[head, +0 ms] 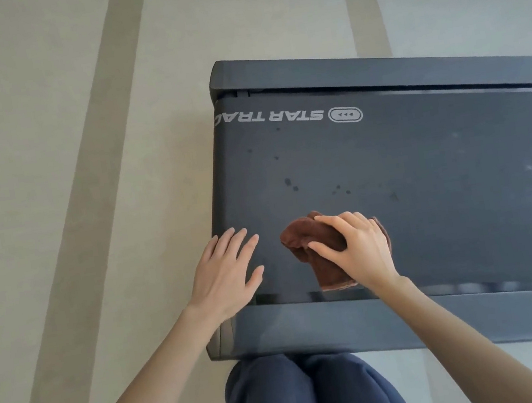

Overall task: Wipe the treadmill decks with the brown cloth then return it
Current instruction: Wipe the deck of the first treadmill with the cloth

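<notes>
Brown cloth (312, 246) sits bunched on the treadmill deck (426, 177), clutched by the right hand (359, 247); left hand (225, 274) lies flat, fingers apart. Dark spots (289, 184) ahead: wiping looks barely begun.

trousers (308, 398): dark navy blue, soft matte cloth with a loose cut; two legs lie side by side at the bottom edge of the view, with a shadowed fold between them and broad rounded creases over the knees.
left forearm (153, 383): bare and slim from the lower left corner to the wrist; any sleeve lies beyond the frame.
right forearm (457, 338): bare and slim from the lower right edge to the wrist.
left hand (225, 273): bare, with slender fingers and short nails at the tips.
right hand (358, 249): bare, with slender fingers; knuckles show faintly on its back.
</notes>
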A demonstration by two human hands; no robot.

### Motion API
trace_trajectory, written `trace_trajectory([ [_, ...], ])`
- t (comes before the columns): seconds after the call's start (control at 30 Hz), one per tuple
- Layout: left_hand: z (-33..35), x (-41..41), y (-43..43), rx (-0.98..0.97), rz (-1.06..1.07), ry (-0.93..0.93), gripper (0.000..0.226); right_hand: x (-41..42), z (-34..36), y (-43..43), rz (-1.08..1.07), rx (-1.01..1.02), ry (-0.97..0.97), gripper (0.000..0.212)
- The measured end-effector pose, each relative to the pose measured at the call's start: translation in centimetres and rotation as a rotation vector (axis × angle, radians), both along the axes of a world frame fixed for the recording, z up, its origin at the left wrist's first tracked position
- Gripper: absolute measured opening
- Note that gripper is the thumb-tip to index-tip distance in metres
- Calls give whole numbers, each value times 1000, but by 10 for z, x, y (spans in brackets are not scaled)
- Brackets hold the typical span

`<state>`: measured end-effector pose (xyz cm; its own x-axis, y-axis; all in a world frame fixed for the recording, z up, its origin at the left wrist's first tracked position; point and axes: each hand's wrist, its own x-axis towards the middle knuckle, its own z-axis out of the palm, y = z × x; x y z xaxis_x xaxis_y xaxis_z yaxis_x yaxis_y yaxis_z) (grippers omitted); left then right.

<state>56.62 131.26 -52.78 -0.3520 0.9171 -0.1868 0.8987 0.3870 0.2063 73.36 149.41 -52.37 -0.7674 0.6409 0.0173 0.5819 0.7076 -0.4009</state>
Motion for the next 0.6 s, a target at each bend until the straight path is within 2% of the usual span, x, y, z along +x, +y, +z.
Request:
trace_trajectory([
  [0.17, -141, -9, 36, -5, -9, 22, 56, -5, -150, 13, -16, 106, 60, 44],
  [0.3, -214, -13, 48, 31, 31, 58, 62, -8, -232, 13, -17, 287, 135, 46],
  [0.4, -234, -16, 47, 113, 35, 74, 62, -35, -245, 43, -50, 352, 245, 44],
  [0.6, -240, -16, 47, 158, 55, 88, 61, -123, -236, 113, -125, 350, 180, 40],
])
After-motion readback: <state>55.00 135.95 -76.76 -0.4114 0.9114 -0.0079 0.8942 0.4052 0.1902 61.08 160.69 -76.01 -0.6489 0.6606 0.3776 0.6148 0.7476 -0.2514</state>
